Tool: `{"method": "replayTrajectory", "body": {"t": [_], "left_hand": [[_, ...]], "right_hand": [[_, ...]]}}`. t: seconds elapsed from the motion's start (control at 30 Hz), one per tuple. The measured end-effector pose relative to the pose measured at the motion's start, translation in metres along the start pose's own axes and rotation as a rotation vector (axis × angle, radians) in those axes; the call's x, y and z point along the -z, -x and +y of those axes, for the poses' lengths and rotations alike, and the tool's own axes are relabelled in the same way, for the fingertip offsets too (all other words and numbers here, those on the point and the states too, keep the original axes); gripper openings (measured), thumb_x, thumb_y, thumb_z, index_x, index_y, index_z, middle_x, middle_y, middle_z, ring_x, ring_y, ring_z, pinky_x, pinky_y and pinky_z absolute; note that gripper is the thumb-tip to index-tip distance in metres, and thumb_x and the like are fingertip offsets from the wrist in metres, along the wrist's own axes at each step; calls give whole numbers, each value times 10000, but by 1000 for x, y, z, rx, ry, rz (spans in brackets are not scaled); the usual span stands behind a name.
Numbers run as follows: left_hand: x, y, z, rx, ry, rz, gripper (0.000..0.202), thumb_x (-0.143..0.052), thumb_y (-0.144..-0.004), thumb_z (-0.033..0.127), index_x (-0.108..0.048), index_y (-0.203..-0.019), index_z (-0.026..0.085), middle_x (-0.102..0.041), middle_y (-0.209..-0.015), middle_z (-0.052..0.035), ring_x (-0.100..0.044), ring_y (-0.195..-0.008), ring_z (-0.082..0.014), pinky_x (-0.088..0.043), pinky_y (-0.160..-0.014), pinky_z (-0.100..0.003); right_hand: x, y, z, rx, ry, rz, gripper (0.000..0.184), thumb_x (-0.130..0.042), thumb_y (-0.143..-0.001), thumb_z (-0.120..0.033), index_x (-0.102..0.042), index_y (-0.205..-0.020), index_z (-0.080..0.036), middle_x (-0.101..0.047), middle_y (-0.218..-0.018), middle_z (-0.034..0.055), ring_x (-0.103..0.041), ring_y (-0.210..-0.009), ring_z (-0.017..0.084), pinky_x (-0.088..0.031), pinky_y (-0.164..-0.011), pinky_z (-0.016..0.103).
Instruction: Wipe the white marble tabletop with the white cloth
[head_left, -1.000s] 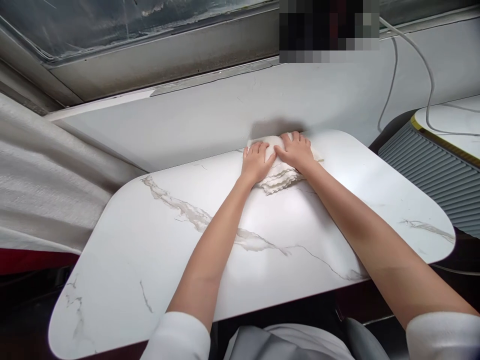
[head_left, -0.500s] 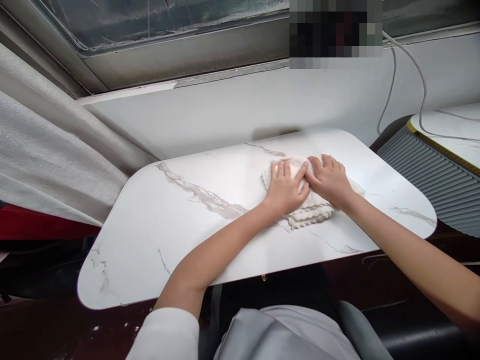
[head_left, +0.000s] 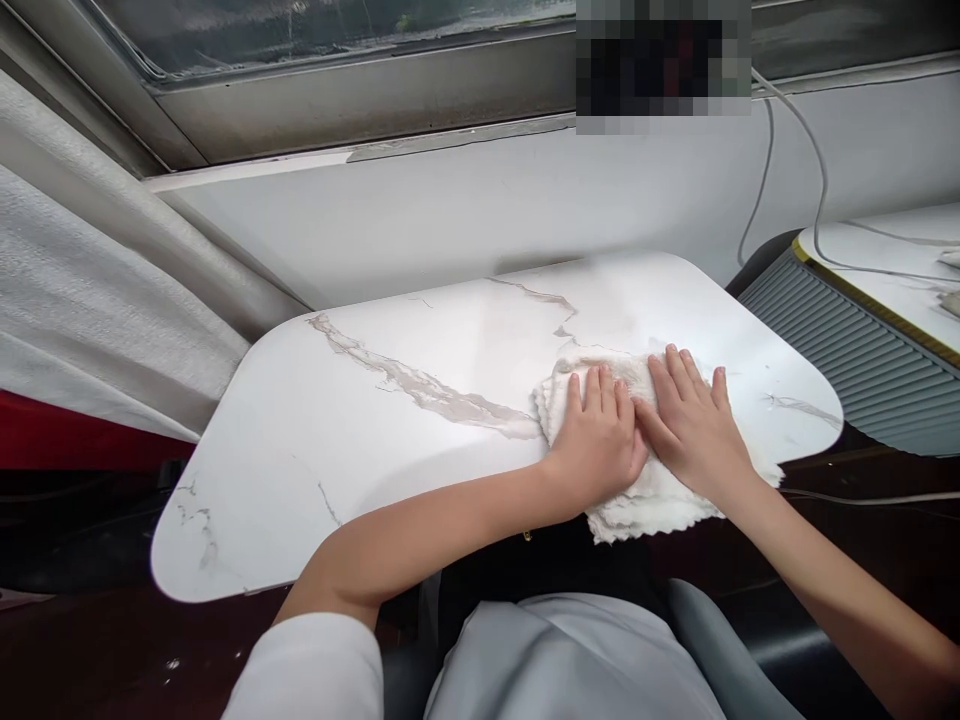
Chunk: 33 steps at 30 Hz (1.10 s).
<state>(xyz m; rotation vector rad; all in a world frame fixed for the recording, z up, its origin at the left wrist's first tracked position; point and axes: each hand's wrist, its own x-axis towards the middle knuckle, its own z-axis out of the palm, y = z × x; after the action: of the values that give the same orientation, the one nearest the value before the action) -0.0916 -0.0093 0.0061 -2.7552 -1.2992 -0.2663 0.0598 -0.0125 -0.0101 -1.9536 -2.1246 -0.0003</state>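
A folded white cloth (head_left: 652, 500) with scalloped edges lies at the near edge of the white marble-patterned table (head_left: 390, 440), partly hanging over it. My left hand (head_left: 598, 440) lies flat on the cloth, fingers stretched out together. My right hand (head_left: 694, 425) presses flat beside it, fingers out, the two thumbs touching. Both hands are open and cover most of the cloth's top.
A pale wall (head_left: 450, 220) and a window sill run behind the table. A grey curtain (head_left: 82, 300) hangs at the left. At the right stands a ribbed grey unit (head_left: 855, 340) with a white top, and white cables (head_left: 817, 180) trail down the wall.
Both hands have slid the cloth from the table's far edge by the wall to its near edge, where it now overhangs.
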Motion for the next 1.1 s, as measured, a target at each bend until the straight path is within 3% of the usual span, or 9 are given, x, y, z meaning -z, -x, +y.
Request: {"method": "replayTrajectory", "body": {"t": [0.13, 0.23, 0.4, 0.53, 0.7, 0.87, 1.1], "left_hand": [[6, 23, -2, 22, -25, -36, 602, -338, -984, 371, -433, -1452, 5, -380, -1526, -248, -353, -1444, -363, -337, -1169, -532], [13, 34, -7, 72, -5, -95, 612, -356, -973, 363, -405, -1474, 16, -344, -1545, -251, -321, -1454, -379, -342, -1156, -578], [26, 35, -23, 126, 63, -228, 610, -395, -961, 342, -392, -1480, 23, -264, -1575, -276, -252, -1478, -397, -290, -1170, -609], [25, 27, -37, 244, 99, -225, 552, -426, -949, 312, -420, -1464, 112, -340, -1567, -241, -284, -1470, -402, -287, -1155, -633], [11, 11, -63, 313, 100, -140, 521, -348, -974, 258, -387, -1476, 127, -350, -1568, -230, -280, -1471, -403, -231, -1167, -641], [-1, -13, -102, 367, 131, -91, 507, -307, -987, 237, -379, -1484, 168, -360, -1580, -164, -277, -1484, -345, -193, -1196, -604], [-13, -49, -151, 491, 143, 62, 471, -285, -990, 249, -461, -1426, 216, -482, -1509, -74, -377, -1436, -223, -206, -1229, -460]], "right_hand": [[-2, 15, -9, 71, -88, 8, 666, -218, -994, -501, -142, -1605, -249, -158, -1644, 101, -94, -1520, 317, -71, -1184, 703], [2, 20, -11, 191, -168, -70, 650, -257, -997, -499, -90, -1603, -335, -119, -1652, 20, -50, -1524, 292, -78, -1198, 688], [10, 15, -12, 458, -172, -204, 667, -280, -995, -540, -201, -1596, -262, 11, -1659, 36, 54, -1518, 303, -124, -1222, 614], [0, 1, -25, 461, -110, -160, 645, -218, -1008, -493, -231, -1590, -216, -50, -1659, 82, 13, -1525, 305, -105, -1226, 602], [-12, -32, -47, 340, -77, -182, 644, -182, -1010, -478, -201, -1594, -208, -95, -1659, 88, -23, -1532, 289, -96, -1235, 574], [-22, -80, -64, 262, -73, -203, 636, -196, -1007, -472, -210, -1589, -214, -136, -1661, 83, -79, -1532, 305, -108, -1228, 577], [-45, -145, -73, 306, -125, -91, 611, -192, -1012, -447, -283, -1563, -201, -234, -1636, 109, -173, -1515, 317, -133, -1204, 593]]}}
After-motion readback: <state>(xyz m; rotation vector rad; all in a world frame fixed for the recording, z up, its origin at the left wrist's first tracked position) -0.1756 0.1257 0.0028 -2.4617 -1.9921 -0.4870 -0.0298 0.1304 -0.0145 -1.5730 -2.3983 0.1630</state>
